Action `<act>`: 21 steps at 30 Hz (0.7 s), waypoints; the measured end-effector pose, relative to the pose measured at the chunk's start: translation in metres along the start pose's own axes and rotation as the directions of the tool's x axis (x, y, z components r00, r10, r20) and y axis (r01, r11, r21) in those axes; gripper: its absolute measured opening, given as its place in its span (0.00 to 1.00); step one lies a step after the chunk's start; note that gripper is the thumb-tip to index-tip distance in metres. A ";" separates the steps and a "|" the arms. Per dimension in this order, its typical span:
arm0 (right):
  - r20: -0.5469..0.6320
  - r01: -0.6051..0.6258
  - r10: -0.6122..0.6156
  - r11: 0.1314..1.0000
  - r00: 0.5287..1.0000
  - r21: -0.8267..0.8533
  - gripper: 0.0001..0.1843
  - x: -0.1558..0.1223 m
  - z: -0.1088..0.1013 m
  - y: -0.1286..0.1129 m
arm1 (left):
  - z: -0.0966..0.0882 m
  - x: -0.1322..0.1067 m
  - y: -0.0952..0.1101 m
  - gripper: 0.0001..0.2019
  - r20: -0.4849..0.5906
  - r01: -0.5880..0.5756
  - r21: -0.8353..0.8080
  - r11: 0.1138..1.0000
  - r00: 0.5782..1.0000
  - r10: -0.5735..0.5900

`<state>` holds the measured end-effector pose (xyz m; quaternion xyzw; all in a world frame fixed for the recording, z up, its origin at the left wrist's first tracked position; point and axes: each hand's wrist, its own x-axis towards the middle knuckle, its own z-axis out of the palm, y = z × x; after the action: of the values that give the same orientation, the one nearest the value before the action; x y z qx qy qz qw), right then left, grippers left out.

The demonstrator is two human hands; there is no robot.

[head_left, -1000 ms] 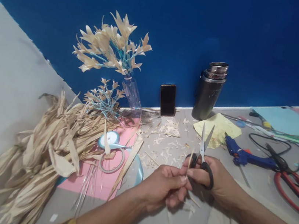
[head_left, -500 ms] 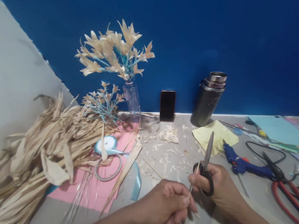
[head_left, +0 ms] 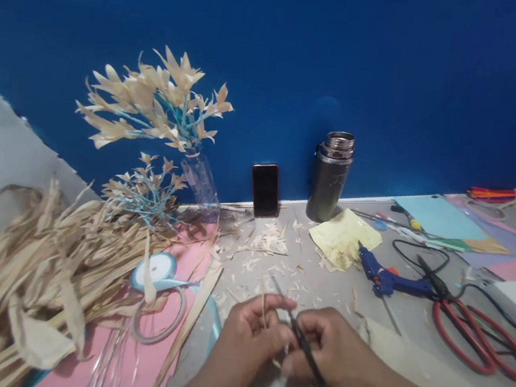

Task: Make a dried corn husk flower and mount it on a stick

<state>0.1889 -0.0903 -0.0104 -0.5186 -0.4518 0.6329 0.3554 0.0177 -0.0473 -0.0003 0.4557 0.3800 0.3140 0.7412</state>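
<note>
My right hand point(head_left: 336, 352) grips small black-handled scissors point(head_left: 300, 337), blades closed and pointing up-left across my left hand. My left hand point(head_left: 251, 330) is closed in a pinch on a thin pale strip of dried husk point(head_left: 263, 306) that stands up between its fingers. The two hands touch near the table's front edge, above a scatter of pale husk clippings point(head_left: 273, 250).
A heap of dried husks point(head_left: 35, 277) lies left on pink paper point(head_left: 129, 355) with a ribbon roll point(head_left: 156, 267). Husk flowers in a bottle point(head_left: 200, 179), a phone point(head_left: 265, 189) and a steel flask point(head_left: 329, 177) stand by the blue wall. A blue glue gun point(head_left: 383, 276) and red shears point(head_left: 479, 330) lie right.
The scissors went from open and upright to closed, then tilted down to the left. Both hands drew together and lower in view. The camera turned right.
</note>
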 end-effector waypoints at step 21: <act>-0.297 0.130 -0.228 0.940 0.927 -0.315 0.17 0.001 -0.033 -0.008 | -0.012 0.004 0.009 0.22 -0.016 -0.034 0.275 0.961 0.999 0.040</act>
<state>0.2207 -0.0801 -0.0047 -0.6193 -0.5196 0.4291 0.4030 0.0085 -0.0353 0.0035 0.5575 0.4192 0.2769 0.6609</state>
